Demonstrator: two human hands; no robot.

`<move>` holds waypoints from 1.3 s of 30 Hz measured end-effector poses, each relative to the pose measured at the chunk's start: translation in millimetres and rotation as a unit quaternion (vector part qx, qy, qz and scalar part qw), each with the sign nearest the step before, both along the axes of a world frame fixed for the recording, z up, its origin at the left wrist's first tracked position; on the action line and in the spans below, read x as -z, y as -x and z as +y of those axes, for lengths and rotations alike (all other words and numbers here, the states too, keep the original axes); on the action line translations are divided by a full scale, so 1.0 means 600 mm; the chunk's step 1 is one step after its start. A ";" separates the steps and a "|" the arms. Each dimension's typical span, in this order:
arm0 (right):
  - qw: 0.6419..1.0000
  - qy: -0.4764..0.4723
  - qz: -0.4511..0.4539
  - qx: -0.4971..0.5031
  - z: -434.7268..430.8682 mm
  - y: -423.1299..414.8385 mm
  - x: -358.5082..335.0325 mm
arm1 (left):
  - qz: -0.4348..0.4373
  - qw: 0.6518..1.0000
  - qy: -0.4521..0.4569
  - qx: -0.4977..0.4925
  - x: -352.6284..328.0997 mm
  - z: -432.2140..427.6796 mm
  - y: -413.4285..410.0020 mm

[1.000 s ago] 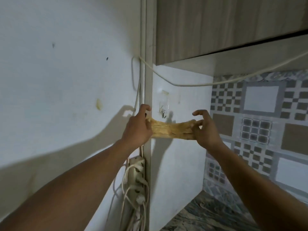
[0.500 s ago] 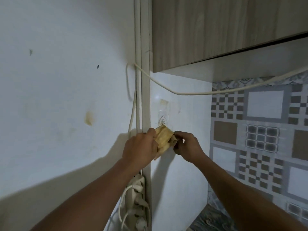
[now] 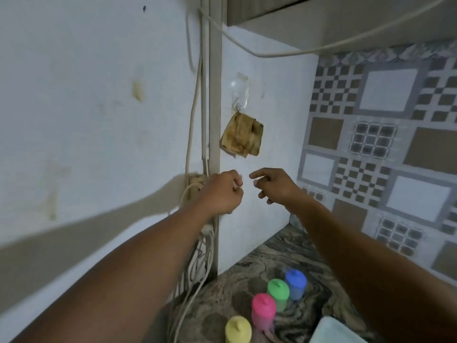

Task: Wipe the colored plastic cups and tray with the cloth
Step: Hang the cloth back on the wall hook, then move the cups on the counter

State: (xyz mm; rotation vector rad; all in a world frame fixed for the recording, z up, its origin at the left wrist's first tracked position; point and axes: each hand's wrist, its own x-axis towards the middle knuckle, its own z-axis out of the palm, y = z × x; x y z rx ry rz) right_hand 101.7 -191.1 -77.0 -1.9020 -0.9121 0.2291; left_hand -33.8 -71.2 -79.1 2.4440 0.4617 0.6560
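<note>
Nearest you on the counter (image 3: 272, 253): yellow cup (image 3: 238, 329), pink cup (image 3: 263, 308), green cup (image 3: 278, 290) and blue cup (image 3: 295, 282) in a row, with the tray (image 3: 330, 330) corner at right. Farther out, your left hand (image 3: 222, 191) is curled on nothing and your right hand (image 3: 274, 185) is loose and empty. The cloth (image 3: 241, 134) hangs on the wall hook (image 3: 238, 105) just above both.

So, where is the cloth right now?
In the head view, the cloth hangs from the wall hook near the centre, above the left hand and right hand; neither touches it.

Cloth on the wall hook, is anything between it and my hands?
Nothing visible. The cloth hangs from the hook on the white wall, above the left hand and right hand, with only bare wall and air between. The cups stand lower on the counter, out of the way.
</note>
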 end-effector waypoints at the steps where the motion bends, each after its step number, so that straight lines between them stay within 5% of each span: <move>1: 0.999 0.032 -0.005 0.003 -0.017 0.008 0.029 | 0.039 0.999 -0.008 0.003 0.029 -0.009 0.008; 9: 0.946 0.303 -0.116 -0.029 -0.131 0.068 0.298 | 0.360 0.929 -0.013 0.083 0.272 -0.096 0.077; 17: 0.830 0.465 -0.301 -0.070 -0.152 0.109 0.432 | 0.414 0.906 -0.063 0.062 0.408 -0.128 0.114; 24: 0.841 0.437 -0.312 -0.069 -0.119 0.096 0.441 | 0.397 0.912 -0.065 0.072 0.420 -0.107 0.086; 32: 0.894 0.360 -0.226 -0.138 -0.144 0.084 0.402 | 0.424 0.901 -0.026 0.088 0.373 -0.069 0.049; 39: 0.924 0.351 -0.150 -0.019 -0.254 0.019 0.336 | 0.403 0.903 -0.019 0.146 0.304 -0.120 -0.029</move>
